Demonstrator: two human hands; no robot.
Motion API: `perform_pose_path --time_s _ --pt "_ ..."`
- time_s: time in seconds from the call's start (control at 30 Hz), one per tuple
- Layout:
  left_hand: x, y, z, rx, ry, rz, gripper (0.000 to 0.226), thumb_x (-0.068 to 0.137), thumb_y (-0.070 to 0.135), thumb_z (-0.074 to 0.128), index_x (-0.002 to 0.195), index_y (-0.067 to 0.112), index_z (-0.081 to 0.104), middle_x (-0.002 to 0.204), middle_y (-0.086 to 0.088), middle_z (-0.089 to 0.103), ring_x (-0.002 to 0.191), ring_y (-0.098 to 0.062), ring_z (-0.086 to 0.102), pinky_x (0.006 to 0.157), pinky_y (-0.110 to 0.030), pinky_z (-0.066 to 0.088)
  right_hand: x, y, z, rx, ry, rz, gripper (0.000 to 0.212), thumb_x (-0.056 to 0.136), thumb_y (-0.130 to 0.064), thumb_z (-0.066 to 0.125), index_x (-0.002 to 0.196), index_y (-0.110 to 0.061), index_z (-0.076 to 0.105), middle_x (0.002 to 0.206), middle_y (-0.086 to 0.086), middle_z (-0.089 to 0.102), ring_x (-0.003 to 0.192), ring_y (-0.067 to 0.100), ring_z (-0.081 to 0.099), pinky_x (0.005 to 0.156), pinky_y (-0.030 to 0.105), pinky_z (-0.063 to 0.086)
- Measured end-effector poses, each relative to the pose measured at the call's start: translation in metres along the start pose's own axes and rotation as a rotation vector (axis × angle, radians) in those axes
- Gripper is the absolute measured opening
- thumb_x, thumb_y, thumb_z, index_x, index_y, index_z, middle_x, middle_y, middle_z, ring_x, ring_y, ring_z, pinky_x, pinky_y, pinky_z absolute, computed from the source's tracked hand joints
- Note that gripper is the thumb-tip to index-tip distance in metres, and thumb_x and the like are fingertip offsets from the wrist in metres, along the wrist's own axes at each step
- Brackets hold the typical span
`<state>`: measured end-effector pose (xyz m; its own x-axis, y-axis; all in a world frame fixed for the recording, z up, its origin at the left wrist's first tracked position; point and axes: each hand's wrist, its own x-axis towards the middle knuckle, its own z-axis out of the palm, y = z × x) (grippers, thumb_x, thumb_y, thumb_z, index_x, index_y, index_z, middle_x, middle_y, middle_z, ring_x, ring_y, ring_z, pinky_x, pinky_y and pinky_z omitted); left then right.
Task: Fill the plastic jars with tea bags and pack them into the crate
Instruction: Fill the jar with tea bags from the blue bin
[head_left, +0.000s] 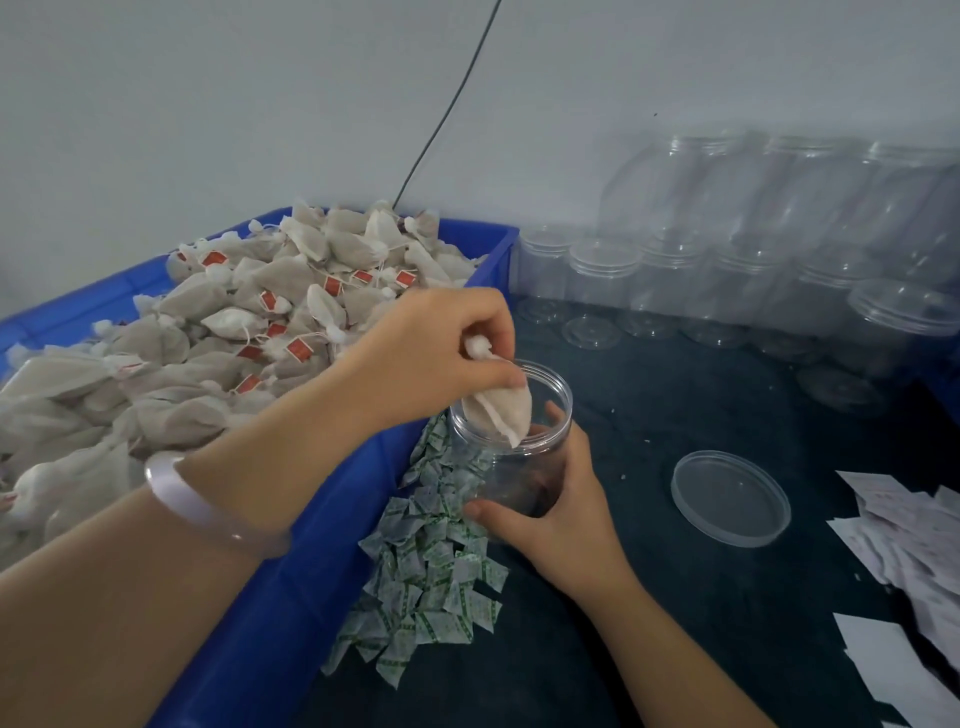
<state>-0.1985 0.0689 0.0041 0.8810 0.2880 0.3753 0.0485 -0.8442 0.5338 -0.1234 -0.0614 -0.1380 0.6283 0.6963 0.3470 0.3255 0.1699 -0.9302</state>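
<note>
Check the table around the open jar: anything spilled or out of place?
Nothing looks damaged. Green-printed sachets lie in a loose heap on the tabletop between the blue crate and the jar held by the right hand, crowding its base; white paper slips sprawl untidily at the right edge.

bare mat (649, 415) lies open between lid (730, 499) and jar rows (727, 280).

The jar (493, 467) gripped by the right hand (561, 499) was clear, glossy, smooth plastic. The tea bag (501, 413) pinched by the left hand (431, 358) looked matt, fibrous and off-white. Left of the grip stood a smooth blue plastic crate (311, 545). To the right, a clear glossy plastic lid (730, 499) lay on a dark, matt, cloth-like table cover (675, 405).
</note>
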Motion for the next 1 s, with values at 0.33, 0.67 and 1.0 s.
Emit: perform_pose_path --time_s 0.33,0.67,1.0 --pt "-0.001 0.003 -0.001 0.0 -0.07 0.009 0.014 0.078 0.016 0.076 0.084 0.025 0.067 0.085 0.01 0.065 0.08 -0.003 0.061 0.078 -0.02 0.051 0.001 0.001 0.0 0.008 0.008 -0.017 0.094 0.059 -0.025 0.092 0.11 -0.078 0.033 0.122 -0.034 0.054 0.118 -0.008 0.052 0.088 0.005 0.042" --pt "0.011 -0.051 -0.016 0.334 0.044 -0.153 0.025 0.096 0.017 0.049 0.117 0.016 0.063 0.119 0.001 0.063 0.112 -0.013 0.054 0.094 -0.024 0.04 -0.001 -0.002 -0.001 0.036 -0.021 -0.009 0.09 0.057 -0.028 0.092 0.107 -0.077 0.037 0.117 -0.034 0.058 0.11 -0.008 0.057 0.08 0.004 0.045" --pt "-0.005 -0.129 -0.023 0.708 0.0 -0.79 0.038 0.095 0.017 0.048 0.128 0.001 0.041 0.127 -0.024 0.051 0.12 -0.04 0.047 0.095 -0.049 0.045 -0.003 -0.001 -0.002 0.028 -0.026 0.006 0.091 0.058 -0.031 0.091 0.109 -0.079 0.033 0.119 -0.039 0.054 0.111 -0.012 0.055 0.079 0.001 0.043"
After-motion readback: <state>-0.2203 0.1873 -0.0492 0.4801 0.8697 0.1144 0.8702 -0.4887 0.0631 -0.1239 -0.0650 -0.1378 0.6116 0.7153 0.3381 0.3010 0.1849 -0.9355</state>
